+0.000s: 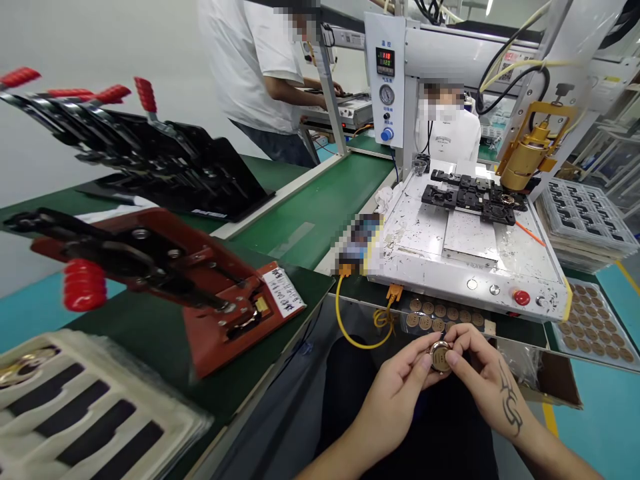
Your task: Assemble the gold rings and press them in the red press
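Above my lap, both hands grip a small round watch case [441,358] with a shiny rim and a tan disc on the side facing me. My left hand [397,388] pinches its left edge between thumb and fingers. On the opposite edge, my right hand [475,365] is closed too, its thumb pressed near the rim. Fingers cover parts of the case, and its far side is hidden. Just beyond my hands, a sheet of round brown stickers [435,313] lies under the front of a white press machine [420,270].
A red toggle-clamp fixture [220,333] and a cream tray [125,407] stand on the left bench. Black clamps [165,160] with red handles are behind them. Yellow cable [343,313] hangs near my knees. Clear trays [585,213] are stacked at right. Two people work beyond.
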Available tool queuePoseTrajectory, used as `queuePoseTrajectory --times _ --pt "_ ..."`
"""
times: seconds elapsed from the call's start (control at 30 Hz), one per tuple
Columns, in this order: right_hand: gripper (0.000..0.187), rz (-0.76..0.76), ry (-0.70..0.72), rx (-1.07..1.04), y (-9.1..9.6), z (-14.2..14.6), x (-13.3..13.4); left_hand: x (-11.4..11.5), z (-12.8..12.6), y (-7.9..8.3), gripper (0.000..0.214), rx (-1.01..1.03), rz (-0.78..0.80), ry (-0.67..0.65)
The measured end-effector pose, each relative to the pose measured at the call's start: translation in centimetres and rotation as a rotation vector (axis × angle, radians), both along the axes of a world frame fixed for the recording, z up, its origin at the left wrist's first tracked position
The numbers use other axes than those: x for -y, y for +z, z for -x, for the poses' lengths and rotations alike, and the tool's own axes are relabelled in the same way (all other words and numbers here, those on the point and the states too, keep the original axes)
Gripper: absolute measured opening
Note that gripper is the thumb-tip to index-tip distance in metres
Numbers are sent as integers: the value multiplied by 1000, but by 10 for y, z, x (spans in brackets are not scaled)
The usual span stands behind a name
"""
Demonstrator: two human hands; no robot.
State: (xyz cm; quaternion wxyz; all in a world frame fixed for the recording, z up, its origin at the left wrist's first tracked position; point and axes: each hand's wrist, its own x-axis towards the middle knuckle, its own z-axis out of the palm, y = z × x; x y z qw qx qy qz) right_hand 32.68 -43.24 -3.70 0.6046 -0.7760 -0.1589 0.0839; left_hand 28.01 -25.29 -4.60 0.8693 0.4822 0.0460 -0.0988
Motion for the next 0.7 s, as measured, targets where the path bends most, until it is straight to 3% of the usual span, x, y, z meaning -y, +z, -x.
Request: queuePoseTrajectory --times 0.7 --pt "19 52 6 103 2 2 1 7 4 -2 46 40 -42 29"
